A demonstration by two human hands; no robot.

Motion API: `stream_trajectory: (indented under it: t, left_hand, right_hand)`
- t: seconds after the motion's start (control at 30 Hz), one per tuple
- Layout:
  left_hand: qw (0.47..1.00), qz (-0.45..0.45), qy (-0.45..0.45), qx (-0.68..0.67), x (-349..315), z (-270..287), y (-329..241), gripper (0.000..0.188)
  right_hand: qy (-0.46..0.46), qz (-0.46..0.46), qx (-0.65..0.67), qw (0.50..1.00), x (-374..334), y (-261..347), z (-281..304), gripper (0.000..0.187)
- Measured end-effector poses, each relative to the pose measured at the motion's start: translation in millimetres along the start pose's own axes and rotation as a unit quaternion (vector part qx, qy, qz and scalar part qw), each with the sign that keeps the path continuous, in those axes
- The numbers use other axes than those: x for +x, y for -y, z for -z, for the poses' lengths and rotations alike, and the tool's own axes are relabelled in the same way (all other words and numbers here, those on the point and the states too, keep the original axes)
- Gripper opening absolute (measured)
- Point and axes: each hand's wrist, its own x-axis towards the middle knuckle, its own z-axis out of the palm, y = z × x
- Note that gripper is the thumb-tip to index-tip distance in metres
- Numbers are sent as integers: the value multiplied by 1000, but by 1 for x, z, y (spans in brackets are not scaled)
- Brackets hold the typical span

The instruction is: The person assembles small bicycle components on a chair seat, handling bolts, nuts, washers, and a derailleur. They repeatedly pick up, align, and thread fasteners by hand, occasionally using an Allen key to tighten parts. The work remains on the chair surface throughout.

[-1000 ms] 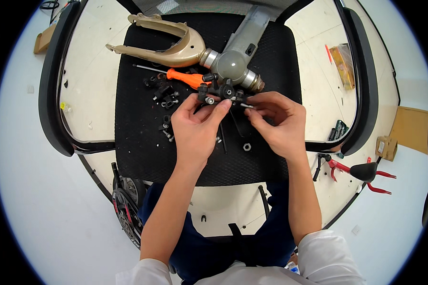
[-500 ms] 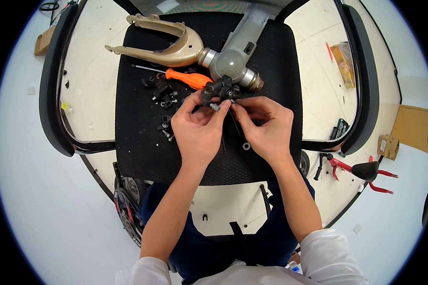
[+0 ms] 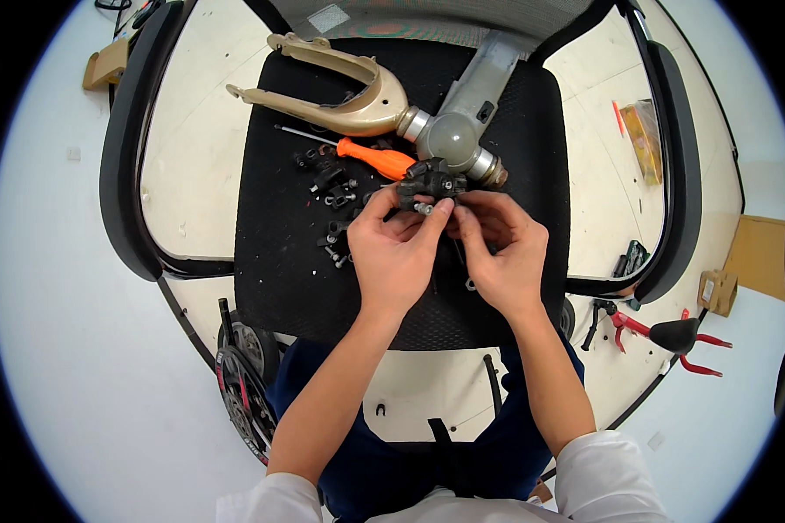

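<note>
My left hand [image 3: 392, 266] is closed around a small black metal clamp [image 3: 431, 179] with a silver bolt [image 3: 423, 208] sticking out of it. Against the clamp's right side, my right hand [image 3: 508, 266] is pinched closed; whatever its fingertips grip is too small to make out. A dark thin rod shows faintly below the fingers. Just beyond the clamp lies an orange-handled screwdriver [image 3: 377, 158], its shaft pointing left. Loose black fittings and bolts [image 3: 335, 193] are scattered left of my hands. A hex nut [image 3: 470, 284] peeks out beside my right hand.
A black chair seat [image 3: 279, 235] bears everything. Behind the screwdriver lie a gold fork [image 3: 379, 100] and a grey tube section [image 3: 486, 78] joined to it. Armrests [image 3: 126, 166] flank the seat. On the floor at right is a red frame part [image 3: 632, 325]; a wheel [image 3: 246, 349] stands lower left.
The whole view has shifted, so the chair and hands appear farther right and slightly lower. Both hands stay on the black clamp, with only slight finger movement.
</note>
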Motion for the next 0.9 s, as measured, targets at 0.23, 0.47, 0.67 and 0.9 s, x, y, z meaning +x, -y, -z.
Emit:
stream_trajectory:
  t: [0.23, 0.47, 0.67, 0.9]
  left_hand:
    - [987, -117, -36, 109, 3, 7, 0, 17]
    - [994, -103, -43, 23, 10, 0, -2, 16]
    - [993, -78, -84, 1, 16, 0, 11, 12]
    - [986, -100, -130, 20, 26, -17, 43, 22]
  right_hand:
    - [-10, -59, -38, 998, 6, -12, 8, 22]
    - [-7, -6, -52, 999, 15, -36, 28, 26]
    - [-7, 45, -187, 981, 32, -55, 41, 26]
    - [86, 199, -267, 939, 44, -56, 51, 34]
